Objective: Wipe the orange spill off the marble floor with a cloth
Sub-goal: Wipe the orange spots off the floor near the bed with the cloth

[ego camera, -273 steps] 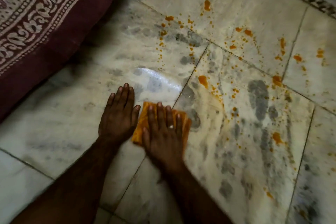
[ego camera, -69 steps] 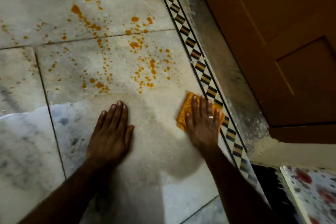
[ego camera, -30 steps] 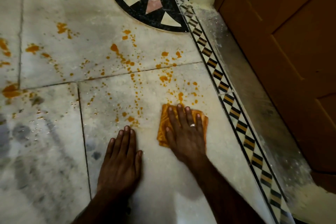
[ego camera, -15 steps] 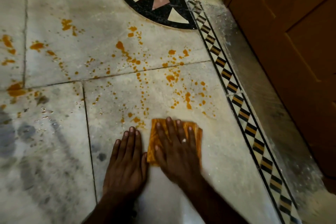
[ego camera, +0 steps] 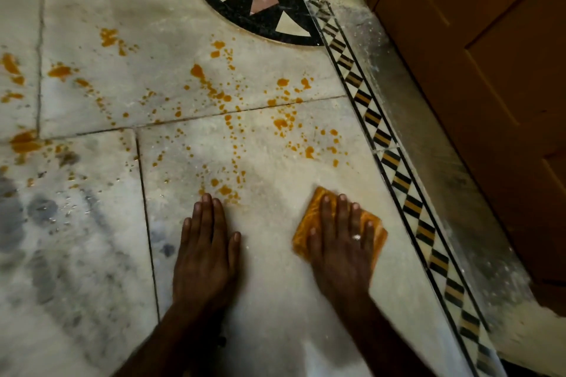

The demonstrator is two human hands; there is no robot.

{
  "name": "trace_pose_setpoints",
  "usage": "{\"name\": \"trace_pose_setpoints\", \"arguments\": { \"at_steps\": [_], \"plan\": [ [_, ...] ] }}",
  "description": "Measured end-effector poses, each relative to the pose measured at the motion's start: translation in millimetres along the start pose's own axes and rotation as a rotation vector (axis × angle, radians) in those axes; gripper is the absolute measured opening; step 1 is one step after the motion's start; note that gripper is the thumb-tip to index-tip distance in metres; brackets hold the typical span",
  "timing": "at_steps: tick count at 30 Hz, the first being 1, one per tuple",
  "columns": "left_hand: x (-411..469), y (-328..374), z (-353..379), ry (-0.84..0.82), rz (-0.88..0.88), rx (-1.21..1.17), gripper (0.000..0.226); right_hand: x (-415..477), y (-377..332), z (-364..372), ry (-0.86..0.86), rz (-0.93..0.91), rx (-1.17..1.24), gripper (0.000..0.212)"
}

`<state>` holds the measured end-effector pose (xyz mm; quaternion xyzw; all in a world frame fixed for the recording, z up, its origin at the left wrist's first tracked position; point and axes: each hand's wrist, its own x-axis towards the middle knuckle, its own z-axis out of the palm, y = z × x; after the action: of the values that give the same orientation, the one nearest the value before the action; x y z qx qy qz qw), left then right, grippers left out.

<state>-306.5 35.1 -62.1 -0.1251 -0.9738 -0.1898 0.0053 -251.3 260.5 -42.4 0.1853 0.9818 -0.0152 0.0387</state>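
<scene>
Orange spill drops (ego camera: 226, 95) speckle the pale marble floor (ego camera: 269, 300) across several tiles, from the far left to near the patterned border. A small orange cloth (ego camera: 307, 223) lies flat on the floor at centre right. My right hand (ego camera: 343, 242), wearing a ring, presses flat on the cloth with fingers spread; the cloth's middle is hidden under it. My left hand (ego camera: 205, 248) rests flat on the bare marble to the left, fingertips just short of a cluster of orange drops (ego camera: 225, 190).
A black-and-amber diamond border strip (ego camera: 395, 159) runs diagonally on the right. Beyond it are a dusty grey threshold (ego camera: 453, 193) and a brown wooden door (ego camera: 496, 76). A black inlaid quarter-circle (ego camera: 260, 6) sits at the far corner.
My right hand has slid the cloth to the right, away from my left hand and toward the border strip. My left hand has stayed planted on the floor.
</scene>
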Motion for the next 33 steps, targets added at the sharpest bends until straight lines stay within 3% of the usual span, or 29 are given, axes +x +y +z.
{"name": "trace_pose_setpoints", "arguments": {
  "at_steps": [4, 8, 14, 19, 23, 27, 33],
  "plan": [
    [38, -2, 1, 0.024, 0.03, 0.074, 0.064, -13, -42, 2, 0.021, -0.245, 0.009, 0.066],
    [62, -10, 7, 0.031, 0.049, 0.107, 0.061, 55, -59, 2, 0.035, -0.399, 0.021, 0.064],
    [61, -11, 7, 0.011, 0.04, 0.112, 0.061, 125, -10, -9, -0.027, -0.15, 0.012, 0.065],
    [60, -10, 9, 0.031, 0.019, 0.113, 0.06, 62, 12, -7, -0.028, 0.077, 0.033, 0.066],
    [59, -10, 11, 0.053, 0.02, 0.104, 0.061, 24, -33, -4, -0.025, -0.061, 0.035, 0.067],
    [60, -11, 11, 0.053, 0.028, 0.105, 0.061, 85, -61, -7, -0.002, -0.275, 0.048, 0.065],
    [61, -12, 11, 0.03, 0.017, 0.099, 0.062, 176, -21, -20, -0.095, -0.096, 0.008, 0.067]
  ]
}}
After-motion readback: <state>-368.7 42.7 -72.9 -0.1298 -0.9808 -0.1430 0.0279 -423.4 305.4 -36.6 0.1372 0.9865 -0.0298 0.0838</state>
